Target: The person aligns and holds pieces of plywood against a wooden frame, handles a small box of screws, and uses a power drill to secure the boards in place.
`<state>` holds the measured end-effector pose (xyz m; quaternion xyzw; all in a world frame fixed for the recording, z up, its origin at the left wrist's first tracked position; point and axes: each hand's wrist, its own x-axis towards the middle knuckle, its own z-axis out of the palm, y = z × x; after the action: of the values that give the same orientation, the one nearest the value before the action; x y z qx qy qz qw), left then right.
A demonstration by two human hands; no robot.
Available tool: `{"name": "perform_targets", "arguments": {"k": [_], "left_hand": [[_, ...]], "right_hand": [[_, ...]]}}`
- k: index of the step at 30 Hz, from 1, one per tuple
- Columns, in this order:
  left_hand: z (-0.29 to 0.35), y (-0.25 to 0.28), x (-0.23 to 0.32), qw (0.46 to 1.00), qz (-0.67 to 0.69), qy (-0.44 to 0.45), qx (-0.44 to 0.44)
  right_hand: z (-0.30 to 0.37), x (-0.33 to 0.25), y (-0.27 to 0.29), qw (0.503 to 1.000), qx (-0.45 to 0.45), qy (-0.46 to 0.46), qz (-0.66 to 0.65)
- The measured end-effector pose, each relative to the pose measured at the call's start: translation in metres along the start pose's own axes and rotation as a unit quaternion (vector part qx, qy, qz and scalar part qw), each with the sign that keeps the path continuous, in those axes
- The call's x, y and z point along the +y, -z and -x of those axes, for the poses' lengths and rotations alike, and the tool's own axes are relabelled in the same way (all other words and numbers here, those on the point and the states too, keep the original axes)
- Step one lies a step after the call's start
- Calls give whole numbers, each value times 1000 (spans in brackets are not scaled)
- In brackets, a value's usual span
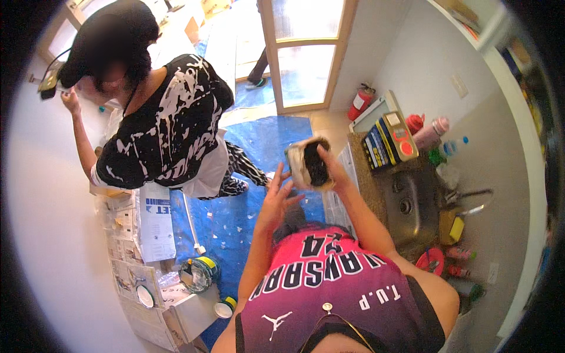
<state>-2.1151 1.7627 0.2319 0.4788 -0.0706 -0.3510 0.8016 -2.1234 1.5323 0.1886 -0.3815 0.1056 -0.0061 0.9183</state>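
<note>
My right hand [334,172] is closed on the right side of a small tub [303,169], held up at chest height. The tub is smeared with cream-coloured paint, and a dark patch shows on its right part; its exact kind is hard to make out. Just left of it is my left hand [278,201], fingers spread and holding nothing. Whether its fingertips touch the tub cannot be told. Blue plastic sheeting [241,206] lies on the floor below.
A person [170,123] in a paint-splashed black shirt stands at the left wall, arm raised. A metal sink [412,220], bottles [432,132] and a fire extinguisher [361,102] are on the right. A paint bucket [203,273] and cardboard [194,312] lie lower left.
</note>
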Motion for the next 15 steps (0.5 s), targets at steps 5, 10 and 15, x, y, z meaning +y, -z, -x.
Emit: {"name": "perform_targets", "arguments": {"k": [5, 10, 15], "left_hand": [[-93, 30, 13, 999, -17, 27, 14], [-200, 43, 33, 998, 47, 45, 16], [-342, 54, 42, 998, 9, 51, 37]], "right_hand": [[-119, -81, 25, 988, 31, 37, 145], [-210, -102, 32, 991, 47, 24, 125], [-311, -88, 78, 997, -16, 3, 70]]}}
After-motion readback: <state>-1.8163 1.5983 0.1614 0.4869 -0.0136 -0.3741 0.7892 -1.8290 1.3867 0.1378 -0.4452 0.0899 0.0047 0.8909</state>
